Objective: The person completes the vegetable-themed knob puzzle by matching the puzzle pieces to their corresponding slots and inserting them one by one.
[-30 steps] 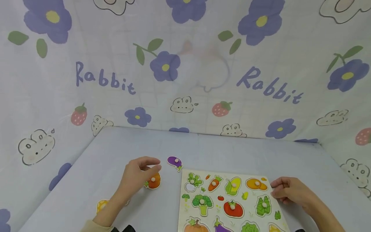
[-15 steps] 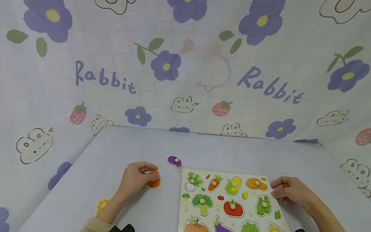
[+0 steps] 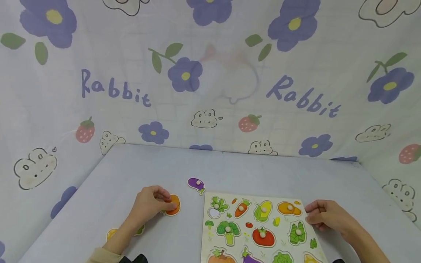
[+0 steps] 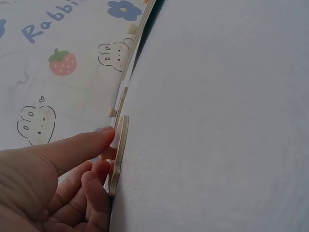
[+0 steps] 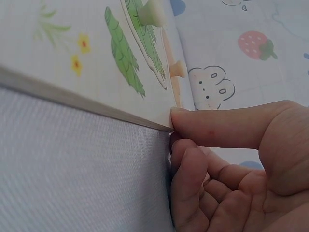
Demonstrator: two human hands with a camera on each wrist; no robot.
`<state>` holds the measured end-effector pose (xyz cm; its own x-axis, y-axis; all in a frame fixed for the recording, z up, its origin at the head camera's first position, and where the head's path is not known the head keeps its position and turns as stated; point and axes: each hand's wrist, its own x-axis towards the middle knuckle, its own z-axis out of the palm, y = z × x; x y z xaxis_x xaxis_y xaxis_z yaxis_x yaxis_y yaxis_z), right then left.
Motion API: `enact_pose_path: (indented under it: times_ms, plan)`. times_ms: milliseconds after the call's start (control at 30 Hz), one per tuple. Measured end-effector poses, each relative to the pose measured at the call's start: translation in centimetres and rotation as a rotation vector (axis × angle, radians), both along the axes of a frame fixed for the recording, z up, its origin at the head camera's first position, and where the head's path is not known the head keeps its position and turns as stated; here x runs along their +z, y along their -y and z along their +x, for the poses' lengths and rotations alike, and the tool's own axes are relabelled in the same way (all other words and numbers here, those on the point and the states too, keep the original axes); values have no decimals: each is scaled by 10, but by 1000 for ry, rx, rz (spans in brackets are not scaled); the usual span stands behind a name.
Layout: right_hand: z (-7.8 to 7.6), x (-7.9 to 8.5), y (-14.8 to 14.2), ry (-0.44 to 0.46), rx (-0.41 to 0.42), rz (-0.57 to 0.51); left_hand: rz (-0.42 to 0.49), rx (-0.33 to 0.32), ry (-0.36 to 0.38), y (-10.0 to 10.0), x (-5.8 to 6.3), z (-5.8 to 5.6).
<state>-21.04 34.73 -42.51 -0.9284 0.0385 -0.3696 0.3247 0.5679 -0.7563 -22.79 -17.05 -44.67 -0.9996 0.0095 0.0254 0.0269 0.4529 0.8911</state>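
Note:
My left hand (image 3: 150,204) pinches an orange pumpkin puzzle piece (image 3: 174,204) at the table, left of the board. In the left wrist view the thumb and fingers meet at the knob side of the thin wooden piece (image 4: 119,159), whose edge faces the camera. My right hand (image 3: 329,217) grips the right edge of the wooden vegetable puzzle board (image 3: 241,233), thumb on top. Knobbed carrot, corn, broccoli, tomato and other pieces sit in the board. Its pumpkin, eggplant and lettuce pictures show no knobs.
An eggplant piece (image 3: 196,184) lies just beyond the board's far left corner. A yellow piece (image 3: 112,233) and a green piece (image 3: 140,230) are partly hidden by my left forearm. A patterned curtain (image 3: 210,73) stands behind the table.
My left hand has come down onto the pumpkin piece, its fingers now closed at the knob. The right hand stays at the board's edge. The head view has shifted slightly.

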Motion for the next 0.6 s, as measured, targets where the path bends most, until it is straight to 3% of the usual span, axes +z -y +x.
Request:
enact_pose_path:
  times_ms: [333,600]
  plan:
    - [1,-1,0,-8,-4,-3,-30,0,15,-2,2,4]
    - [2,1,1,-13,-4,-1,-80,5,-25,-5,6,6]
